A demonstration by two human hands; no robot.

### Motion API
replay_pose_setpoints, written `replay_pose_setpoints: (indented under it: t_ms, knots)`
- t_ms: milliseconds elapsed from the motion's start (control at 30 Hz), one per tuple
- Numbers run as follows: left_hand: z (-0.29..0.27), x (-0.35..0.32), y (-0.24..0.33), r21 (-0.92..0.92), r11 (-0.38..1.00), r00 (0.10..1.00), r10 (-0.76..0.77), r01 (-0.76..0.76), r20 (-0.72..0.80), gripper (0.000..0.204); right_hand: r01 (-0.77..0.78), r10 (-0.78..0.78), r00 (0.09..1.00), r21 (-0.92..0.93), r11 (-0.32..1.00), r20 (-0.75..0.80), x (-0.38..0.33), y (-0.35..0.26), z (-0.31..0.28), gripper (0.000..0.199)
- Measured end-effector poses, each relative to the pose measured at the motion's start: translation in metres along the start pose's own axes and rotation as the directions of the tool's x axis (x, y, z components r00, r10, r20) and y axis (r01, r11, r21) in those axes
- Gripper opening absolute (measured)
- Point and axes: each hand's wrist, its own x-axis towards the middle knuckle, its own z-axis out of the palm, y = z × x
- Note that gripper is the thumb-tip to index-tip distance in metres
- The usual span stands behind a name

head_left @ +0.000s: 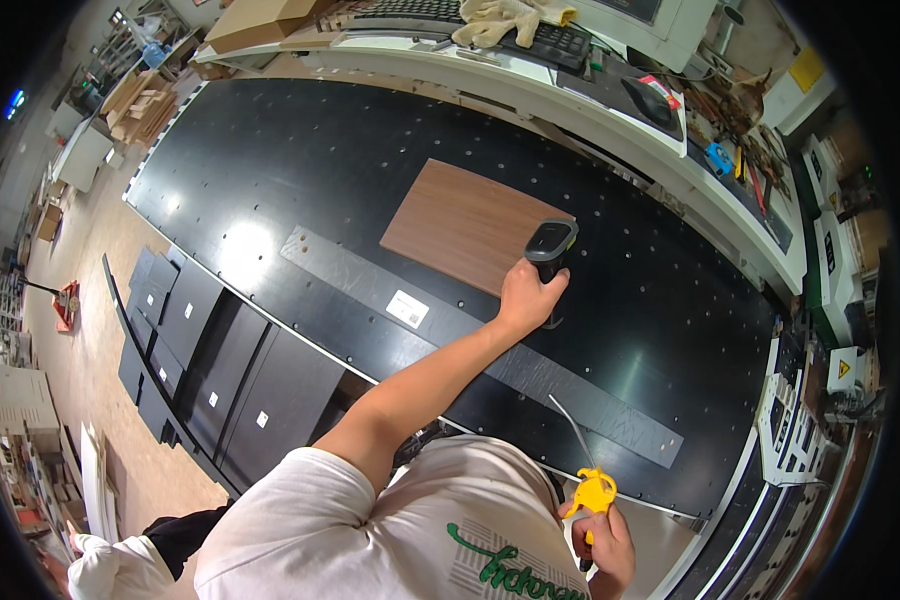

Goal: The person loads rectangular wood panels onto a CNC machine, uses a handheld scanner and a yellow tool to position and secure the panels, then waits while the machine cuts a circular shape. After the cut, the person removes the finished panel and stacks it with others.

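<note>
The left hand (530,292) is closed around the grip of a black handheld scanner (551,243). The scanner sits at the near edge of a brown wood panel (460,224), which lies flat on the big black machine table (270,160). The right hand (605,535) is low by the body, closed on a yellow air blow gun (592,492) with a thin metal tube. A long grey strip (370,285) with a white label (407,309) lies beside the panel. To scan well, I think the scanner should be held steady and aimed right at the label
</note>
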Motion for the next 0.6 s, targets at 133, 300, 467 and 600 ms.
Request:
replay_pose_setpoints:
  t_ms: [133,300,467,600]
  knots:
    - [0.000,0.000,-0.001,0.006,1.000,1.000,0.008,-0.008,0.021,0.042,0.075,-0.071,0.997,0.115,0.991,-0.037,0.000,0.006,-0.003,0.058]
    - [0.002,0.002,-0.003,-0.030,0.999,0.999,0.036,-0.037,-0.002,0.039,0.158,-0.146,0.987,0.318,0.935,-0.061,0.003,0.026,-0.005,0.063]
    - [0.002,0.000,0.002,0.005,0.998,0.997,0.058,-0.058,-0.051,0.038,0.159,0.051,0.913,0.468,0.869,-0.405,0.005,0.059,-0.008,0.058]
    - [0.001,0.000,0.004,0.022,1.000,1.000,-0.014,0.013,0.023,0.039,0.193,0.114,0.713,0.351,0.916,-0.692,0.000,0.087,-0.015,0.051]
